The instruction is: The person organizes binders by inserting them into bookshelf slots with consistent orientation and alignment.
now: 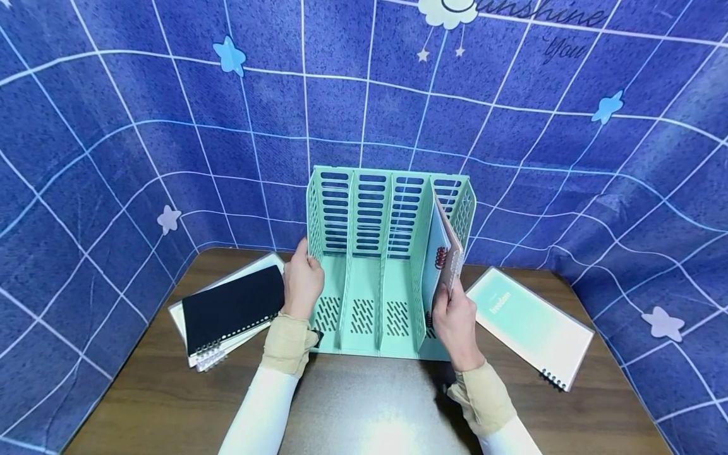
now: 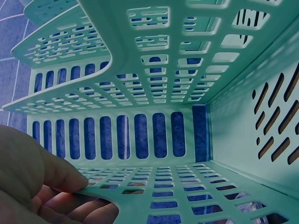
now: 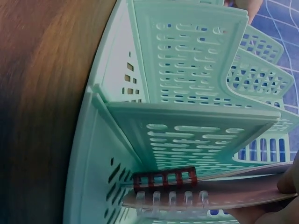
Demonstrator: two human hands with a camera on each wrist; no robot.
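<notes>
A mint-green file organizer (image 1: 364,278) with several slots stands on the table. My left hand (image 1: 303,281) grips the edge of its left side panel, the thumb (image 2: 65,177) inside and the other fingers outside. In the rightmost slot a light-blue notebook with red rings (image 1: 433,259) stands upright against the divider. Beside it is a brownish-pink notebook with clear rings (image 3: 224,192), pinched by my right hand (image 1: 457,316) at its near edge. Its lower end sits down between the slot's walls, and the red rings (image 3: 166,178) lie right next to its clear ones.
On the left lies a black spiral notebook (image 1: 233,306) over paler notebooks (image 1: 177,319). To the right a mint-and-white spiral notebook (image 1: 529,325) lies flat. Blue patterned cloth (image 1: 273,126) hangs behind the brown table (image 1: 159,398).
</notes>
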